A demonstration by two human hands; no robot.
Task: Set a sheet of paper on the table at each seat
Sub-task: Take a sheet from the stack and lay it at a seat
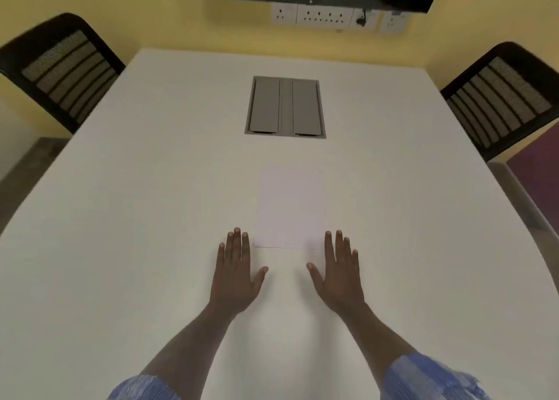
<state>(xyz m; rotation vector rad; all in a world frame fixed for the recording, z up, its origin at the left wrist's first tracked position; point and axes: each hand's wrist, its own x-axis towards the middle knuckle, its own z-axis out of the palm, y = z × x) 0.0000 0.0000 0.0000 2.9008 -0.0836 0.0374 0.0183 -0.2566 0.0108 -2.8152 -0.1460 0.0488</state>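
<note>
Paper point(291, 207): one white sheet lies flat on the table point(121, 218), centre of the frame, its near edge between the two hands; whether it is a single sheet or a thin stack I cannot tell.
Left hand point(235, 274): flat, palm down, fingers spread a little, holding nothing; its fingertips sit just beside the sheet's lower left corner.
Right hand point(338, 274): the same, flat and empty, fingertips just beside the lower right corner.
Chairs: one at the upper left point(60, 73), one at the upper right point(502, 97); no paper shows in front of either.
Hatch point(286, 106): grey cable hatch, shut, above the sheet and well apart from it.
Progress, as I judge it: one seat served, the two side seats not yet.
Risk, sliding: the top looks smooth, so a brush from either hand on withdrawal could skew the sheet or push it toward the hatch.
Risk, contrast: white paper on a white top is hard to see; an edge could be missed and the sheet left crooked.
Risk, supply: no spare sheets are in view, so the other seats may go without unless more are fetched.
Risk, lifting: a flat sheet gives the fingers little to catch; scraping at a corner could crease it.
</note>
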